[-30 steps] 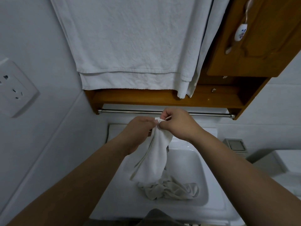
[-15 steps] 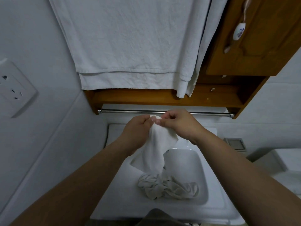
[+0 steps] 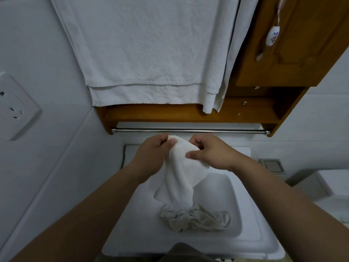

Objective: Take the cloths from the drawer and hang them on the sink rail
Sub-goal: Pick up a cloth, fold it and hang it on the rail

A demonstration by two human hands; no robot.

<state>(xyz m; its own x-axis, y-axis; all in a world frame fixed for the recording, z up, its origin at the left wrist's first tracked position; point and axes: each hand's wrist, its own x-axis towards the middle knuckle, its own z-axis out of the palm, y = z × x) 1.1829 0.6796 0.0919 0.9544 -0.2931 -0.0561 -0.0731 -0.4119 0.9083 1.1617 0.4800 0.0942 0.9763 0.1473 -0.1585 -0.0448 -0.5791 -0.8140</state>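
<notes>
Two hands share one cloth [image 3: 181, 167] just below the rail [image 3: 190, 131]. My left hand [image 3: 153, 154] has its grip clamped on the top edge at one side, thumb on the fabric, and my right hand [image 3: 209, 154] pinches the edge at the other side. I hold it this way, I judge, to spread the top edge flat so it can go over the rail in one pass; the rail itself is bare. From my hands the cloth hangs into the sink [image 3: 234, 195] under the rail, its lower end reaching a second cloth [image 3: 198, 219] that lies crumpled in the basin, waiting its turn. Above the rail, a large white towel [image 3: 147, 50] drapes down over the wooden shelf [image 3: 245, 112]. No drawer is in view.
</notes>
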